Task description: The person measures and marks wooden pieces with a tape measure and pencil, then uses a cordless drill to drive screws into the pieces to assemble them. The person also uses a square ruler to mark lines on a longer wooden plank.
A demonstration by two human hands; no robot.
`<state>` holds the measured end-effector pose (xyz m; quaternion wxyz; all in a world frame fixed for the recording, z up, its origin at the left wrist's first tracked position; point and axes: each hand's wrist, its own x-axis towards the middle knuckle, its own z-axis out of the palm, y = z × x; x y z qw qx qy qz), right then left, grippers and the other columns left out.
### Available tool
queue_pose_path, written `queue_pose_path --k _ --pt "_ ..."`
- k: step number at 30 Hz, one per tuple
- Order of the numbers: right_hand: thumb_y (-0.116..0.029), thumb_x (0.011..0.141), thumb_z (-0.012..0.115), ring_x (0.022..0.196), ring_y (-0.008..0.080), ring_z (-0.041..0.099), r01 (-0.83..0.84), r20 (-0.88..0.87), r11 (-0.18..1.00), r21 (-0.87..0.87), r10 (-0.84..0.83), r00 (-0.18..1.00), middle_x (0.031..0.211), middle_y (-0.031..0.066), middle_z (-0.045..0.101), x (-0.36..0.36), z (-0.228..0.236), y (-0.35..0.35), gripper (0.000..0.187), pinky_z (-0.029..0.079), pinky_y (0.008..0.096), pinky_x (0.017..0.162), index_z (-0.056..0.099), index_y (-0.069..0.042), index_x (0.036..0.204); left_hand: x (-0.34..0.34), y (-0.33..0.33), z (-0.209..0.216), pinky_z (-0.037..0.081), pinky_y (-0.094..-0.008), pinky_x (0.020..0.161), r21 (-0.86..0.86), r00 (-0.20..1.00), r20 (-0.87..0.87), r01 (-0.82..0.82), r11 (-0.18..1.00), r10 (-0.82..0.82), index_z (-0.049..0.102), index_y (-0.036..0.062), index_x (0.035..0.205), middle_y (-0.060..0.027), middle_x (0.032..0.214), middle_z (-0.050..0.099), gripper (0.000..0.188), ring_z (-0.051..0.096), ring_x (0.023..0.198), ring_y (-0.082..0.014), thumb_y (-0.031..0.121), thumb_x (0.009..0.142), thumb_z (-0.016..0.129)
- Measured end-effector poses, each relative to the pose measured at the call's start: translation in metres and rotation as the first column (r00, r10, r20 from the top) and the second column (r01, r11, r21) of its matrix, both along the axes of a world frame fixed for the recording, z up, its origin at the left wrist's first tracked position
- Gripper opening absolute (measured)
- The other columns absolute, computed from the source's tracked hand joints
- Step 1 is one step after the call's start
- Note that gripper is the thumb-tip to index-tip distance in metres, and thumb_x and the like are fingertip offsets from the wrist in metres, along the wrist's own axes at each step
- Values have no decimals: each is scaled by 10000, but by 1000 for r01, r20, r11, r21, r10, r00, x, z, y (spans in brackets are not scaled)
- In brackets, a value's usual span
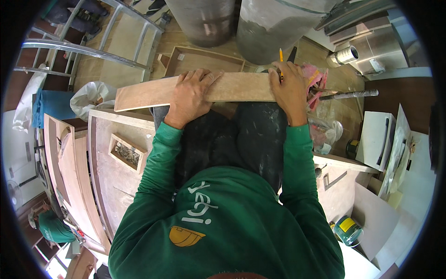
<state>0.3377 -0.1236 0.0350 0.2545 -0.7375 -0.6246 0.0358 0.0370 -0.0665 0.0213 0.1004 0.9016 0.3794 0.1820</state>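
A long flat wooden board (241, 87) lies crosswise over my lap. My left hand (191, 94) rests on it left of its middle, with the fingers bent over the far edge and the thumb along the top face. At the board's right end, my right hand (290, 88) grips a yellow pencil (281, 56) that points up and away. Part of this hand lies against the board's end, and its fingertips are partly hidden. Just beyond it shows a dark, narrow tool handle (292, 54).
A wooden drawer-like frame (204, 56) and large grey cylinders (278, 32) stand ahead. A metal ladder (100, 51) is far left. A small wooden box of hardware (126, 152) sits left; a threaded rod (350, 95) and pink plastic bag (315, 76) lie right. Another person (55, 226) is lower left.
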Motion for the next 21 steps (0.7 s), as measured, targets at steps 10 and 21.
queue_pose_path --k 10,21 --pt "-268 1008 689 1162 372 660 -3 8 999 43 3 1000 1181 112 746 -1 2 -8 294 485 534 931 748 -119 1254 -1 -1 1 485 -510 1091 1 1000 -12 18 1000 -18 630 198 1513 -112 1293 661 817 632 1215 -373 69 728 816" --pt "-110 1070 645 1022 311 747 27 -432 974 225 75 899 1089 149 754 34 41 -104 291 567 397 905 667 -60 1356 -11 -5 0 397 -553 1191 -67 989 -102 103 992 -110 506 130 1632 -196 1510 572 1061 523 1401 -428 504 742 945"
